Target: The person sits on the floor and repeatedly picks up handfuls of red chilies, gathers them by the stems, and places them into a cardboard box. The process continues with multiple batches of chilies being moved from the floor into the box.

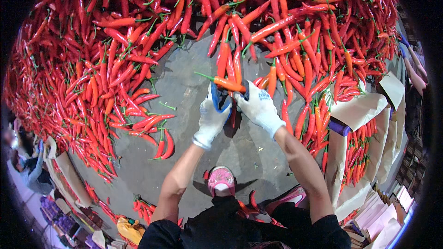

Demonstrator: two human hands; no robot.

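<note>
At the far left of my view, a co-worker in a blue sleeve [33, 175] bends beside an upright paper sack [69, 180]. Next comes the left arm of a great pepper heap [87, 106], with two loose peppers [168, 145] lying on the grey floor [180, 87]. My left hand [214, 113], gloved white and blue, is curled just under an orange-red pepper [228, 84]; I can't tell whether it grips. That pepper lies crosswise above the floor, stem leftward, and my gloved right hand [257, 103] pinches its tip end. Further right, an open paper bag [334, 157] holds more peppers, a purple roll [339, 128] against it.
</note>
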